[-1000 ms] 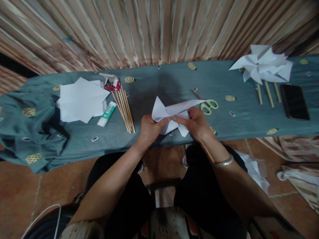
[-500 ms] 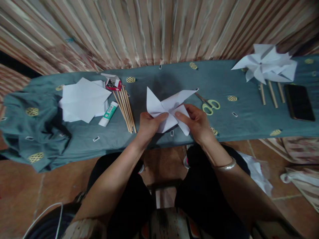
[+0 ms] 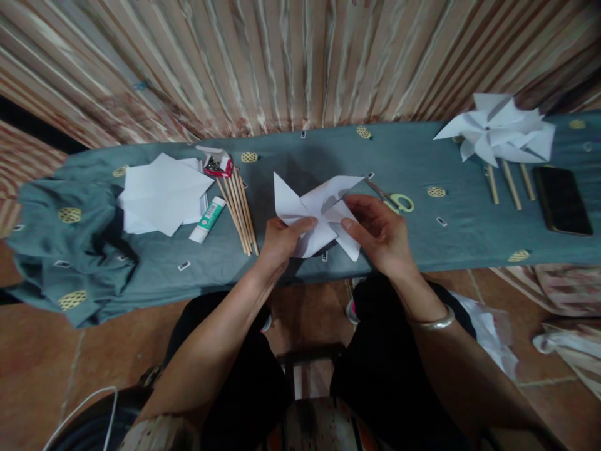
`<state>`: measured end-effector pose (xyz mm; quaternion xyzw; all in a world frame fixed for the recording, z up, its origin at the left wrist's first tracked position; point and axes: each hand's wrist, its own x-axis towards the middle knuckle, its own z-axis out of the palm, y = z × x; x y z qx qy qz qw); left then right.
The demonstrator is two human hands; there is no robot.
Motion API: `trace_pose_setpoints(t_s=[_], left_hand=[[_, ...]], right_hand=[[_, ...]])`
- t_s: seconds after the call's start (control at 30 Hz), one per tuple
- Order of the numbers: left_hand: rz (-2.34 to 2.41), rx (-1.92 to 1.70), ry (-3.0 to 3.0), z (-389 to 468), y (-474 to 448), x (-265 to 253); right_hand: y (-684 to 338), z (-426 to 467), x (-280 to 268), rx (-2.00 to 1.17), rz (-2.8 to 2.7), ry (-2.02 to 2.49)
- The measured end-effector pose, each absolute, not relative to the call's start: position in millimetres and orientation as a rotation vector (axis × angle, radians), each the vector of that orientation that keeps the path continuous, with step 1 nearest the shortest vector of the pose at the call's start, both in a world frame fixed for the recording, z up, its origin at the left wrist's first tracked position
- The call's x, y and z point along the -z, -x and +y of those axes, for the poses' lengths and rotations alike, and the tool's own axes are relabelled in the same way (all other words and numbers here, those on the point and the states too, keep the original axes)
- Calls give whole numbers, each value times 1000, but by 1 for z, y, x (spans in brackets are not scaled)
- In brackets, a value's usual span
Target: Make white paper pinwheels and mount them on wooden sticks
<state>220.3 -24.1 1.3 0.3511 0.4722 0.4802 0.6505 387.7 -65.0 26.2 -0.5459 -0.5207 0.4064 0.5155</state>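
Note:
Between my hands, over the front middle of the cloth, is a white paper pinwheel (image 3: 323, 195) with its blades folded toward the centre. My left hand (image 3: 280, 241) grips its left side, the thumb pressed on the paper near the middle. My right hand (image 3: 378, 232) pinches the right blade, thumb on top and fingers curled behind the paper. Just past the right hand lie scissors (image 3: 401, 202) with pale green handles, partly covered by that hand. The fingers under the paper are hidden.
Left on the blue-green cloth (image 3: 159, 266) are stacked white paper (image 3: 164, 197), a glue stick (image 3: 207, 219), wooden sticks (image 3: 239, 213) and an opened red box of small metal pins (image 3: 218, 164). At right lie pinwheels on sticks (image 3: 498, 131) and a black phone (image 3: 562, 200).
My right hand has shifted slightly right and its thumb has slid outward from the pinwheel's centre along the right blade. The left hand keeps its hold.

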Motion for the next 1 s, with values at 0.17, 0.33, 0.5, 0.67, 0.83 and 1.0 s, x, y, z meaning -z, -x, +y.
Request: trace_pose_setpoints(t_s=[0.17, 0.33, 0.5, 0.67, 0.83, 1.0], left_hand=[[1049, -1089, -752, -24, -221, -2], [1019, -1061, -754, -27, -223, -6], [1054, -1059, -752, -26, -223, -5], [1041, -1048, -753, -25, -223, 0], [986, -994, -790, -28, -226, -1], [1080, -983, -876, -34, -228, -7]], right_hand=[[-387, -72, -27, -564, -1548, 1413], [-383, -72, -25, -327, -1714, 1392], [-384, -72, -27, -515, -1524, 1418], [-390, -61, -23, -1065, -992, 1378], [-392, -56, -26, -1503, -775, 1311], [-386, -58, -25, -1479, -808, 1321]])
